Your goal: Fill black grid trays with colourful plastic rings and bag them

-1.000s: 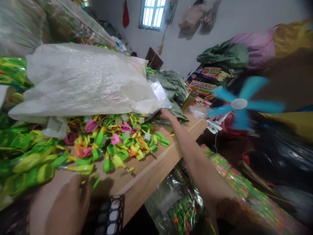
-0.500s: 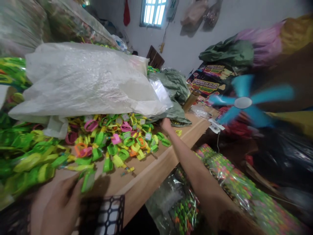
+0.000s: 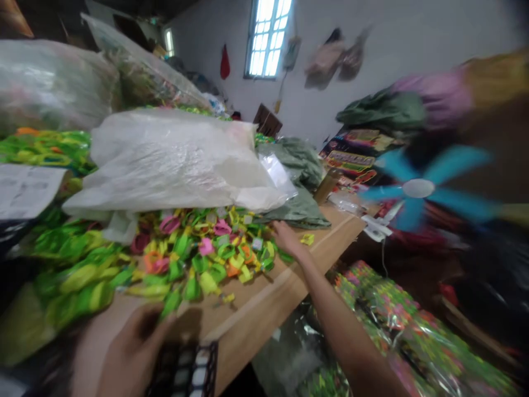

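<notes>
A heap of small plastic toy pieces [image 3: 219, 253] in green, yellow and pink, many with rings and little square tags, lies on a wooden table top [image 3: 256, 292]. My right hand [image 3: 287, 238] rests at the heap's far right edge, its fingers among the pieces. My left hand [image 3: 134, 350] is blurred at the lower left, near the heap's front, with a green plastic piece [image 3: 171, 302] at its fingertips. A black-and-white grid band [image 3: 184, 372] shows beside that hand. A loose yellow piece [image 3: 307, 239] lies on the wood, right of my right hand.
A white woven sack [image 3: 173, 165] lies over the heap's back, and a green cloth [image 3: 297, 209] sits behind it. Green plastic-wrapped bundles [image 3: 70, 264] fill the left. A blue fan [image 3: 418, 188] spins at right. Shiny packed bags [image 3: 392, 309] lie below the table edge.
My right hand has moved nearer along the heap's edge. My left hand has shifted right with the green piece. The whole view has tilted and dropped a little.
</notes>
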### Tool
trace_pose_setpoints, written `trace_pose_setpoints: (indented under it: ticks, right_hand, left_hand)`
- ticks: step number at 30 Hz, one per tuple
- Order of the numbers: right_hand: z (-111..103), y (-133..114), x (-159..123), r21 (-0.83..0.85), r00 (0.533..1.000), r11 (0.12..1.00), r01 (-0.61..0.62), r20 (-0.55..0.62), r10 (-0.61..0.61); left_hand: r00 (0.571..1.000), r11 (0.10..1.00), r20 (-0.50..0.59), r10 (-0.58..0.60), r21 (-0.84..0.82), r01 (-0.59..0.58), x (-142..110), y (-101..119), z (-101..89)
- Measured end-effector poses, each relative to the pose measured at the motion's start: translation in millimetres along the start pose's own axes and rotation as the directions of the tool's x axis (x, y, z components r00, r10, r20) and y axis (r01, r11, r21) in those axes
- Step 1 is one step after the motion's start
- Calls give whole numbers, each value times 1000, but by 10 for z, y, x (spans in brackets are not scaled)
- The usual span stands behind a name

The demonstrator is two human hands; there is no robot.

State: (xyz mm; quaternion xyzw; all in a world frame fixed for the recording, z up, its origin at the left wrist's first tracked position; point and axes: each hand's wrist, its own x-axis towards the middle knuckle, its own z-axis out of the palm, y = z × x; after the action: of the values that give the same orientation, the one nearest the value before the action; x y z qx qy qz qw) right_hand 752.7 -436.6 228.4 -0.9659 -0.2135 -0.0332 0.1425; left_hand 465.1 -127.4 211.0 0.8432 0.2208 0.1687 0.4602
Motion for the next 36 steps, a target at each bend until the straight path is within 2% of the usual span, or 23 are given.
trace_pose_setpoints:
  ticks: [2,4,5,9,11,13,16,20,25,30,33,36]
  right_hand:
    - [45,-226,-313,186,991,975,119,-75,-107]
    - [104,-569,-654,430,965,865,260,-144,-218]
    - [129,-770,-825,536,956,792,292,-133,-263]
    - [216,-1549,-1387,793,925,568,222,14,-381]
    - [285,-1822,-1530,854,927,495,162,40,-374]
    - [362,-1993,-1582,886,941,446,127,34,-336]
    - [443,-2112,-1587,921,956,388,42,75,-282]
    - [451,-2160,-1612,940,939,324,-105,201,-280]
    - [395,-2169,-1628,951,926,293,-95,193,-324]
    - [431,-2261,-1711,951,900,306,-49,175,-399]
    - [457,-2340,-1794,950,885,309,-52,187,-427]
    - [414,-2343,-1792,940,903,336,-58,193,-383]
  left_hand:
    - [997,993,-6,-73,-99,72,-87,177,33]
    - [995,976,-23,-100,-198,93,-139,272,85]
    - [995,972,-29,-93,-218,84,-159,292,106]
    - [998,980,-59,10,-199,-22,-252,319,91]
    - [991,985,-89,95,-137,-107,-311,330,36]
    - [973,977,-113,200,-56,-207,-372,329,-29]
    - [927,937,-132,350,56,-345,-453,297,-117]
    - [878,873,-91,470,194,-448,-533,237,-217]
    - [842,810,5,539,272,-520,-601,213,-337]
    - [794,762,64,605,245,-600,-699,264,-374]
    - [795,769,53,604,221,-599,-755,282,-376]
    - [823,806,-21,568,219,-551,-779,256,-401]
